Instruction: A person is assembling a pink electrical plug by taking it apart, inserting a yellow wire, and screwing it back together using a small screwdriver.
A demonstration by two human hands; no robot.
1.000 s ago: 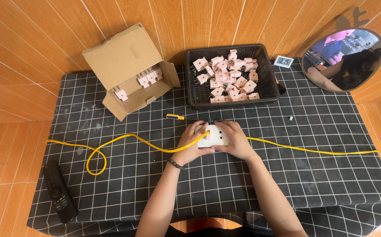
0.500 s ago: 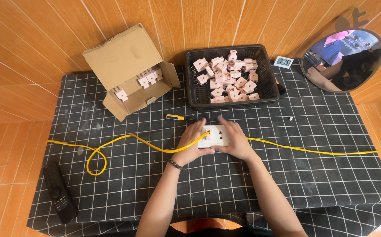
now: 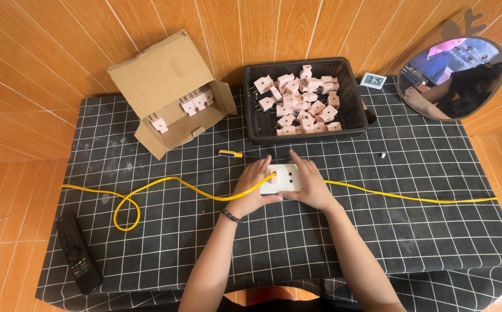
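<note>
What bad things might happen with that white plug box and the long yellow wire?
The long yellow wire trails across the checked cloth and loops at the left, so an elbow might snag it. The white socket plate is held between the left hand and right hand; it might slip. The small yellow-handled screwdriver could roll.

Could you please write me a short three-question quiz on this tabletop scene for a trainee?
1. True or false: both hands hold the white socket plate.
2. Which container holds loose pink plugs: A the black basket, B the round mirror, or C the remote control?
3. What small tool lies just above the left hand?

Key: 1 true: the right hand grips it too. 2 A. 3 a screwdriver with a yellow handle.
</note>
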